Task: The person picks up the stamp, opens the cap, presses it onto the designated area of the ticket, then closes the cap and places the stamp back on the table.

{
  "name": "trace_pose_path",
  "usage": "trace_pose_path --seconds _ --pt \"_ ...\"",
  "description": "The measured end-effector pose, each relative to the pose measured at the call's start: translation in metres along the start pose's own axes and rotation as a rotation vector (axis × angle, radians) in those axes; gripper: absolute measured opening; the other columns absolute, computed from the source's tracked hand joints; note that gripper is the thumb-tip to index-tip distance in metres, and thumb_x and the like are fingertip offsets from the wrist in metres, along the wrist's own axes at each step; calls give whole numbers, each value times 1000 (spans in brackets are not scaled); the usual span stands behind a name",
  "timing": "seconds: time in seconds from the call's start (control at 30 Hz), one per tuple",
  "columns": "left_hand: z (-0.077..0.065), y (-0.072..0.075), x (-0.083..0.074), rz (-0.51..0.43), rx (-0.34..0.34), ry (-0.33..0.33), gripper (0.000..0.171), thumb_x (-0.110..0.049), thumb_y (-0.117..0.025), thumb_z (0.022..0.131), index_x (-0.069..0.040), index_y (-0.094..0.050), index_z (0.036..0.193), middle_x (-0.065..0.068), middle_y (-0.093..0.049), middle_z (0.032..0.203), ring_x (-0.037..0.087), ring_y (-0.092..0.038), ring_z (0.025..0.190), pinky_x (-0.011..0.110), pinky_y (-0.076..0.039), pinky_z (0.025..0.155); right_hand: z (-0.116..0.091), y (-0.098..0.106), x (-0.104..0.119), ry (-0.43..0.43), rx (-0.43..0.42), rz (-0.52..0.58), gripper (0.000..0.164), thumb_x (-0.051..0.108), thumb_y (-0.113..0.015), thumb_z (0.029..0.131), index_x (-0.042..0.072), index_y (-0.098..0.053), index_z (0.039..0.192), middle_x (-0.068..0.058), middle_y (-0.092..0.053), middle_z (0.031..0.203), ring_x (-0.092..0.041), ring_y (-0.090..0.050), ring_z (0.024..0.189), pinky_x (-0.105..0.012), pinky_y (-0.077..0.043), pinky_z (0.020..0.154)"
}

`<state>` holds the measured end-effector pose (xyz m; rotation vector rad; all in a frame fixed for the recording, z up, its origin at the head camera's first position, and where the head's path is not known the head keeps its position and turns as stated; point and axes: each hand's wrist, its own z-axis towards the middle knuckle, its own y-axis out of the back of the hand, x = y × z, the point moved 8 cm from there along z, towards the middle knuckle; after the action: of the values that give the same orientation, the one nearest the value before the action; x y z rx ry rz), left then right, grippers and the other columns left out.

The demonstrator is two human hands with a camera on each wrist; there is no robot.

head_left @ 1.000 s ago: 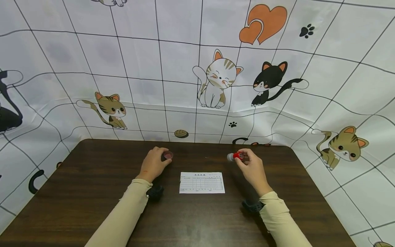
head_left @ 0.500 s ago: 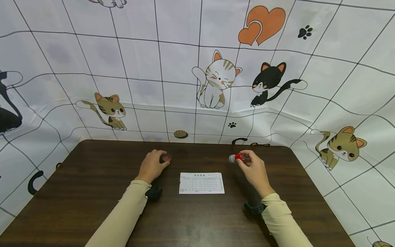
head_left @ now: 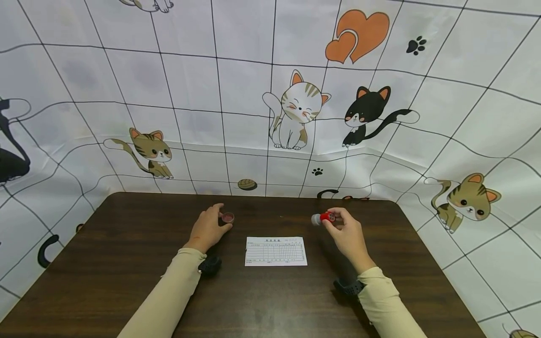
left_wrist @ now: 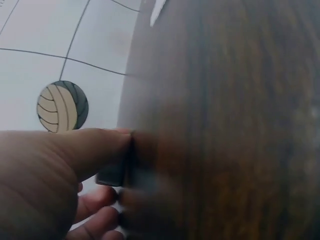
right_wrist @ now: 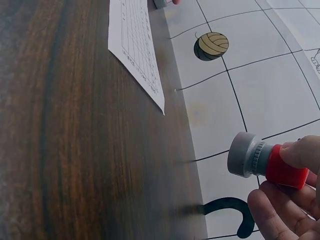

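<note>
A: Change over the last half second?

B: Slight. The small round dish with a dark reddish top (head_left: 228,218), at the left hand (head_left: 206,230), shows less of its dark side than before; probably a small tilt or turn. The red-and-grey cylindrical plastic-looking stamp (right_wrist: 268,160) in the right hand (head_left: 348,234) sits marginally further left.

A: Bearing on the work?

B: Judged a minor adjustment only. Neither piece touches the white rectangular paper form with a printed grid (head_left: 276,251), flat between the hands on the dark brown wood-grain surface (head_left: 270,300).

A: Pieces relative to fingers?

B: Left: thumb and fingers bent about the dish, parted just to its width; wrist view blurred, so contact with the surface cannot be told. Right: thumb on the stamp's red body, fingers curled beneath; grey end projects free, leftward.
</note>
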<state>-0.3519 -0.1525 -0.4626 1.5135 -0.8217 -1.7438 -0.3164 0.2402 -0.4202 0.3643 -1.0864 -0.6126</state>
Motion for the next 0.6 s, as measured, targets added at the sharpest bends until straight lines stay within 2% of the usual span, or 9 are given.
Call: trace_pose_path --seconds 0.13,0.23,0.43,0.6 --pt "-3 1 -2 26 2 -23 77 -28 -77 94 3 -39 154 26 -61 132 45 -55 126 60 -46 105 -3 2 1 3 -1 -6 32 9 -78 93 4 -65 123 -15 -73 111 -28 -70 100 -41 -61 84" --pt "-8 5 -8 39 -14 -63 77 -33 -76 95 2 -40 154 26 -59 133 44 -56 124 60 -48 101 -5 3 0 0 0 -7 33 8 -78 93 4 -65 123 -15 -73 111 -28 -70 99 -32 -61 83" --pt "-27 11 -37 103 -20 -231 66 -43 -74 96 -4 -54 146 17 -58 135 36 -57 122 55 -53 96 -7 5 1 -3 1 20 33 6 -79 91 3 -66 121 -15 -74 109 -28 -70 98 -13 -53 79" --pt "-45 1 -63 194 40 -377 56 -46 -74 95 -10 -64 137 10 -60 137 30 -58 127 51 -52 102 -9 4 2 -10 10 35 33 6 -79 92 3 -66 122 -15 -74 109 -28 -71 97 -10 -51 78"
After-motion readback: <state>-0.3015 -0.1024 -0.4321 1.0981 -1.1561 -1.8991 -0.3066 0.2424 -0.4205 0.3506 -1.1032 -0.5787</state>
